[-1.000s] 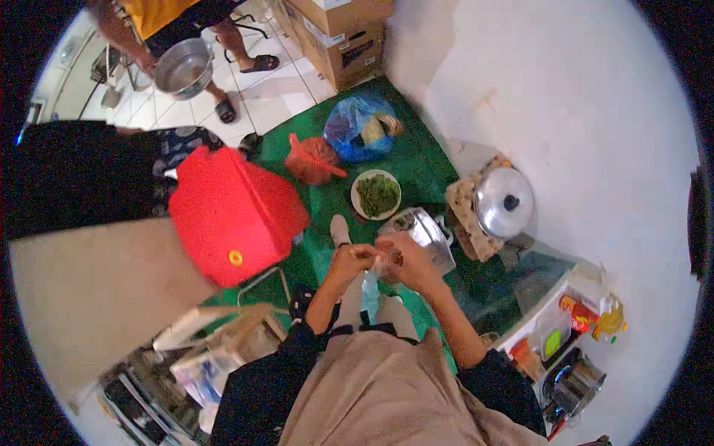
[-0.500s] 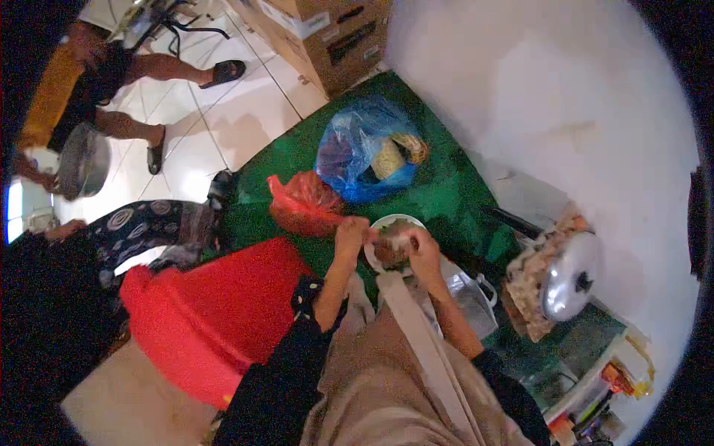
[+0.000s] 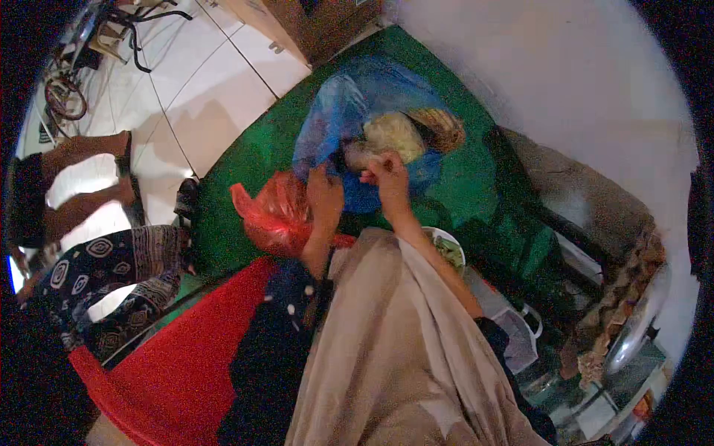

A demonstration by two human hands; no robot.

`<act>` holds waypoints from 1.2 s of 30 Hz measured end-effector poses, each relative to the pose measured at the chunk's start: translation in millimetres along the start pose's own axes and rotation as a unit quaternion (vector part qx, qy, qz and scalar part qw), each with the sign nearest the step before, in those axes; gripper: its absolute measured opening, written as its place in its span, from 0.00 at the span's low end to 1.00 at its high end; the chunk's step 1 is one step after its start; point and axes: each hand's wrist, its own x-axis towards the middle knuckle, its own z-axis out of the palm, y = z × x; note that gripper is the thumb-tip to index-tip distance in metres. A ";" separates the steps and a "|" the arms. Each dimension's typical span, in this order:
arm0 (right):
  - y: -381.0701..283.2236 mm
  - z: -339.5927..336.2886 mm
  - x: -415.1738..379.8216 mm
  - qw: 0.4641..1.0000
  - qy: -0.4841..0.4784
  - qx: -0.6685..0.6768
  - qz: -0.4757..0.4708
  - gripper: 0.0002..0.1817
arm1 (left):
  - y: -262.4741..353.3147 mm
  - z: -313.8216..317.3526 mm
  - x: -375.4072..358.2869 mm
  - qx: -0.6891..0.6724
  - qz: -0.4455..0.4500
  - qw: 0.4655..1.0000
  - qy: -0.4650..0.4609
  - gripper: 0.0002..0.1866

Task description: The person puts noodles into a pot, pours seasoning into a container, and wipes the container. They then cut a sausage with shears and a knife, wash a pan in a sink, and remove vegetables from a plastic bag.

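Note:
A blue plastic bag (image 3: pixel 346 100) lies open on the green surface (image 3: pixel 260 141), with a pale bundle (image 3: pixel 394 134) showing in its mouth. My left hand (image 3: pixel 325 195) is closed at the bag's near edge; what it grips is too blurred to name. Closed at the fingertips, my right hand (image 3: pixel 389 177) is at the near side of the pale bundle, by a small whitish item I cannot make out. A red plastic bag (image 3: pixel 279 212) sits just left of my left hand. The white bowl (image 3: pixel 459 260) with green pieces is partly behind my right forearm.
At the left are a red chair (image 3: pixel 186 357) and another person's legs (image 3: pixel 89 186), beside patterned cloth (image 3: pixel 97 260). A cardboard box (image 3: pixel 297 30) stands at the top. On the right are egg trays (image 3: pixel 625 275), a metal lid (image 3: pixel 632 338) and a white-handled container (image 3: pixel 513 334).
Both hands have moved from the bowl up to the blue bag. The view has shifted, and the bowl now shows to the right of my right forearm.

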 end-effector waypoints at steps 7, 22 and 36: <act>43.9 0.7 44.6 0.848 -0.061 -0.485 -0.206 0.10 | 47.4 -40.2 -26.1 -0.181 -0.149 0.972 -0.007 0.24; -57.7 -117.7 140.0 0.798 0.117 -0.548 -0.221 0.11 | 23.2 28.5 -12.2 -0.250 -0.168 0.952 0.052 0.18; -163.2 -119.2 106.8 0.984 0.099 -0.054 -0.140 0.19 | 107.0 0.6 32.2 -0.470 -0.150 0.867 -0.073 0.18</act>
